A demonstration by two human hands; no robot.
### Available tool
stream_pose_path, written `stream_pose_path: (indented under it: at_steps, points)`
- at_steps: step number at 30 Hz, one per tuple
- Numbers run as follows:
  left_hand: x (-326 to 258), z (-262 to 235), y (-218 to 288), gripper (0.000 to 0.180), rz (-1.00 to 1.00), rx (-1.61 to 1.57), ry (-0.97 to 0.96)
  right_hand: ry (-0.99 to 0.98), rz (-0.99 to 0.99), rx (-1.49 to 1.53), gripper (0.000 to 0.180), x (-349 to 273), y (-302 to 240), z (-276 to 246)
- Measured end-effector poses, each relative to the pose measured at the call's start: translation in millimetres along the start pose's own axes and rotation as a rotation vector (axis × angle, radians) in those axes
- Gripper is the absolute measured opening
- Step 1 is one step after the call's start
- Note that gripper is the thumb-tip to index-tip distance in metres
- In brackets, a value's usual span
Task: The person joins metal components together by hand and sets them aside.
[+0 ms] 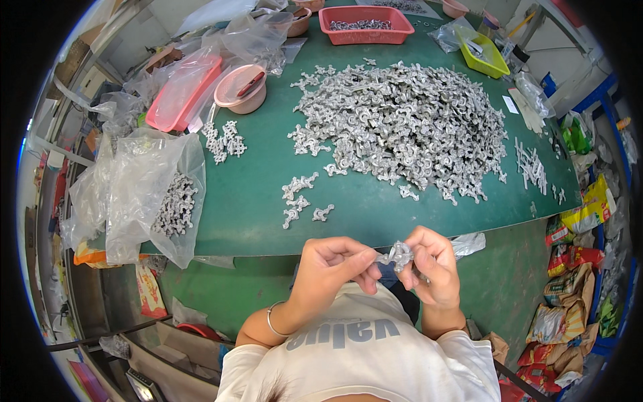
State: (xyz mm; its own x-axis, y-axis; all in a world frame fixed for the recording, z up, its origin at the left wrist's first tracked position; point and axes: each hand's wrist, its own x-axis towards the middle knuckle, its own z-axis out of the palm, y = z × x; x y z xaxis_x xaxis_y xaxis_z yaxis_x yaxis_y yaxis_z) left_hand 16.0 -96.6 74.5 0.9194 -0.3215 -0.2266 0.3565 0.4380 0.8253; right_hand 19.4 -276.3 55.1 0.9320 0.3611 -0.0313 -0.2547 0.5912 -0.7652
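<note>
Just in front of the table's near edge, my left hand (336, 263) pinches the left end of a small silver-grey metal casting (400, 253) between thumb and fingertips. The fingers of my right hand (434, 268) are closed round its other side; part of a grey piece also shows under them, and whether it is a second casting I cannot tell. Beyond my hands lies a large heap of similar castings (408, 120). A few loose castings (298, 194) rest on the green table (248, 208) to the left of the heap.
A clear plastic bag (127, 201) with castings lies at the left edge. A pink bowl (241, 97) holds a red-handled tool. Further back are a red tray (365, 20) of metal rings and a yellow basket (483, 57). Thin metal strips (530, 164) lie at the right.
</note>
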Motion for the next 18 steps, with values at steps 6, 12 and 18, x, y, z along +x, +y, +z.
stream_pose_path:
  at_steps: [6,12,18]
  points:
    - [3,-1,-3,0.014,-0.081,-0.154,-0.053,-0.007,0.008,0.067,0.019,3,2,2]
    - [0,7,-12,0.012,0.431,0.288,0.038,0.154,-0.223,-0.396,0.020,3,1,8]
    - [-4,11,-6,0.028,0.865,0.787,0.004,0.043,-0.172,-0.162,0.023,0,-1,5]
